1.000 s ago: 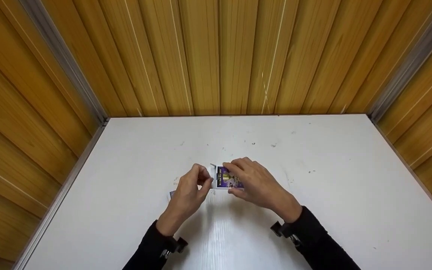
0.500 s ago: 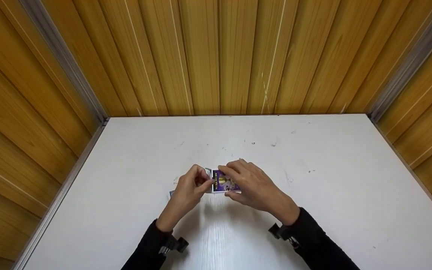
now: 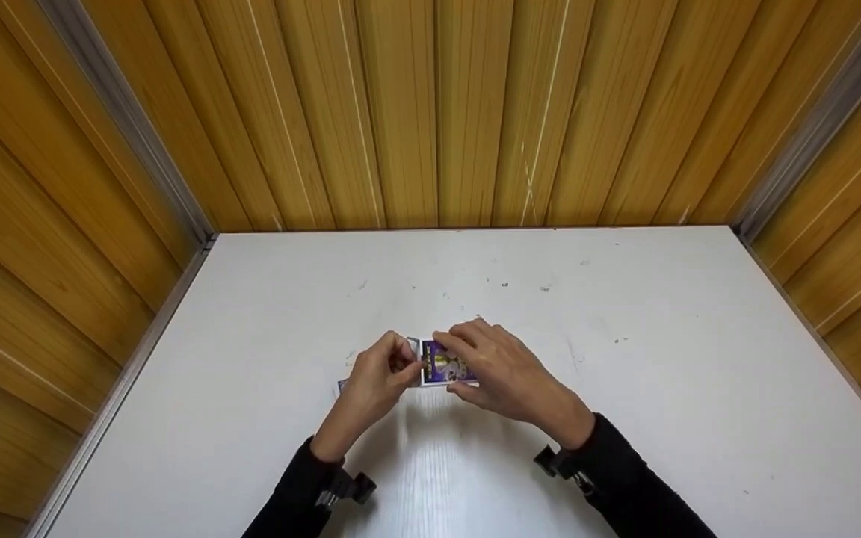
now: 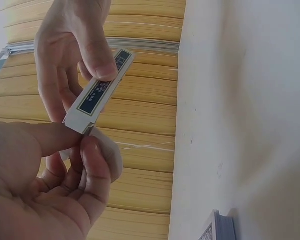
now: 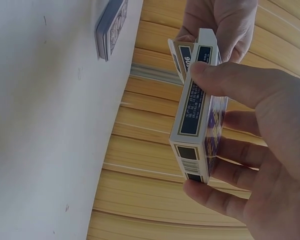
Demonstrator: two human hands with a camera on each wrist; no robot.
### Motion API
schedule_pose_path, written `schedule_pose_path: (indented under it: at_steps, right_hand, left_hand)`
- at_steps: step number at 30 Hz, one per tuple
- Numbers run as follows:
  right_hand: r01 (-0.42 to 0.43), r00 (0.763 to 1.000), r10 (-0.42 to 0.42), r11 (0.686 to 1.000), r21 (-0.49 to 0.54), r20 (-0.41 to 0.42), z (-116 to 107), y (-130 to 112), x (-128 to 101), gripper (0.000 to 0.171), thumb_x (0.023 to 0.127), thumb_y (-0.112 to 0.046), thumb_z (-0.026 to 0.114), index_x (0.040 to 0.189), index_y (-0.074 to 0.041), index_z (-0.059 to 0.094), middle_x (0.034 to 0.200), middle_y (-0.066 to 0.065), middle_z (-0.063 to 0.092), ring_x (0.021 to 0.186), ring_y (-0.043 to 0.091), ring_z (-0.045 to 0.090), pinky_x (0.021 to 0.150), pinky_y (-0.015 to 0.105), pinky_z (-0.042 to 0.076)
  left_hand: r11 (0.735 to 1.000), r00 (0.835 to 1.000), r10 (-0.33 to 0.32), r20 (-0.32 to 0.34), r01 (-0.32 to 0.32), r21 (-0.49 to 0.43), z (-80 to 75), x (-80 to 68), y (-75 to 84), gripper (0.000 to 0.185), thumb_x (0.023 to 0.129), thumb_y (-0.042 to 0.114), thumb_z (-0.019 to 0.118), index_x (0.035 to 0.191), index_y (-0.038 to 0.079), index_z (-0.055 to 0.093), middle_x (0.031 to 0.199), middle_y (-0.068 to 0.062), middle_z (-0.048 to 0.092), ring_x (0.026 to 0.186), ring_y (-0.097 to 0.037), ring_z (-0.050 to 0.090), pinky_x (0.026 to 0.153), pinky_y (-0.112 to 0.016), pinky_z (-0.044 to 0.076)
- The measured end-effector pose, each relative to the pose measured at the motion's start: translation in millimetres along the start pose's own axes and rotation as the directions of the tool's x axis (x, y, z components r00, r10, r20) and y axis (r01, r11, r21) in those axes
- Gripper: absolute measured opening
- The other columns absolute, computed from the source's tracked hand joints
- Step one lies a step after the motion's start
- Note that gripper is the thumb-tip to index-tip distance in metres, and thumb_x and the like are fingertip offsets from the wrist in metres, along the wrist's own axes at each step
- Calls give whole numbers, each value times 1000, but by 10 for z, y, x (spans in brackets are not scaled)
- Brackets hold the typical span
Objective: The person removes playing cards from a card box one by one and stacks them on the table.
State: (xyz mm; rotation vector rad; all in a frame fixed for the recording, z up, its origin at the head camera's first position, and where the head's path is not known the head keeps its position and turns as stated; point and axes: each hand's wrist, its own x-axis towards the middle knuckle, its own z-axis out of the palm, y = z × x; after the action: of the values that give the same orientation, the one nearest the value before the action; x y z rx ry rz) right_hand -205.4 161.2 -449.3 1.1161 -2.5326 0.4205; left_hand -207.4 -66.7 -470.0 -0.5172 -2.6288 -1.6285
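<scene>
A small card box (image 3: 447, 364) with a purple printed face is held above the table between both hands. My right hand (image 3: 509, 370) grips it along its long sides, thumb on the dark-labelled narrow side (image 5: 194, 107). At the box's left end, my left hand (image 3: 374, 377) pinches the end with thumb and index finger. A pale rounded flap (image 4: 109, 152) sticks out there, partly hidden by the left fingers. Behind the left wrist, a deck of playing cards (image 5: 111, 30) lies on the table, mostly covered by that hand in the head view.
The white table (image 3: 625, 418) carries small dark specks and scuffs. Wood-patterned panels (image 3: 468, 112) wall it in at the back and both sides, with grey metal posts (image 3: 131, 119) at the corners. Black sleeves with wrist-worn cameras (image 3: 348, 489) cover the forearms.
The box has shifted slightly left and toward me, bringing the right hand closer to the left. The left thumb now overlaps the box's end, and less of the white flap shows.
</scene>
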Motion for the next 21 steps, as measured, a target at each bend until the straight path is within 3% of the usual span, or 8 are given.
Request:
schedule_pose_path:
  at_steps: [8,13,18,21]
  right_hand:
    - [-3,1000,3,1000,5,7,6,7,-5,67,84,-25,86,143,-9,58,127,7,62,115,25,61,105,43,48]
    - [-1,1000,1,1000,13,-2,10,36,-8,66,84,-25,86,142,-9,58,126,7,63,112,23,60,98,40,51]
    - [-14,1000,14,1000,21,-5,21,79,-8,68,83,-27,87,142,-8,58,125,7,63,109,21,59,89,37,53]
    - [-36,999,37,999,30,-11,19,104,-13,68,84,-28,86,142,-7,58,125,8,63,109,21,59,88,37,53]
  left_hand:
    - [1000,1000,-16,5,16,-4,-19,-7,5,20,95,1,72,92,5,53,81,-2,58,72,-13,56,58,-21,47]
    - [1000,1000,-12,8,13,-28,-44,-4,8,16,95,-2,69,94,4,54,83,-3,62,73,-13,59,60,-21,49]
    - [1000,999,13,-48,-13,0,-76,4,31,13,94,-5,66,101,3,59,89,-5,68,80,-15,60,67,-22,50]
    - [997,991,67,-115,-63,42,-90,11,40,16,91,-7,61,102,4,58,89,-4,65,80,-16,59,68,-24,50]
